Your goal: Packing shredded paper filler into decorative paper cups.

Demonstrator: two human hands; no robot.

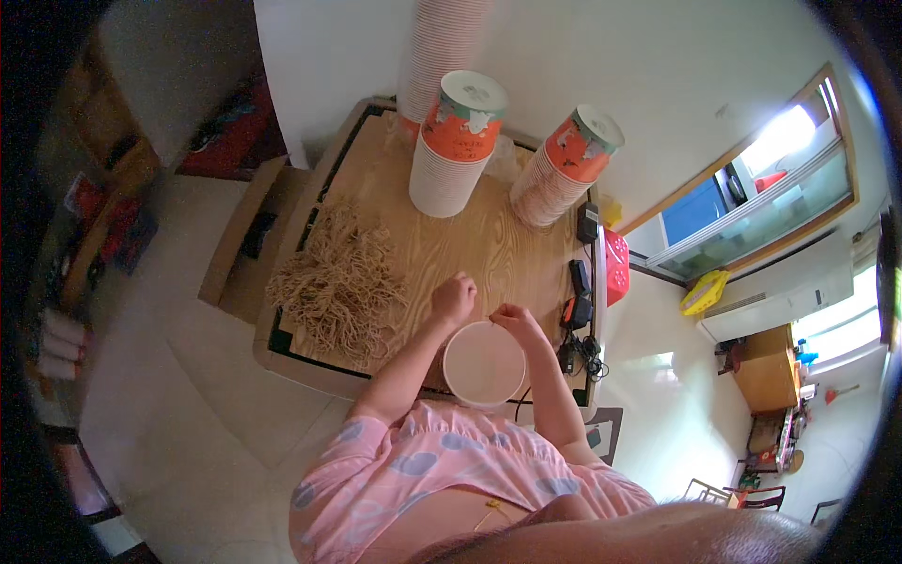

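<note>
A white paper bucket stands against my body at the table's near edge, its open mouth facing up. My right hand is closed, with its fingertips pinched at the bucket's far rim. Just beyond the rim and to the left, my left hand is curled closed; whatever may be in its fingers is too small to make out. Left of my forearm lies a tangled heap of tan twine cords. Neither hand touches that heap.
Two upside-down stacks of printed paper buckets, a middle one and a right one, stand on the wooden table. A taller stack rises behind. Black adapters and cables line the right edge. A cardboard box sits left.
</note>
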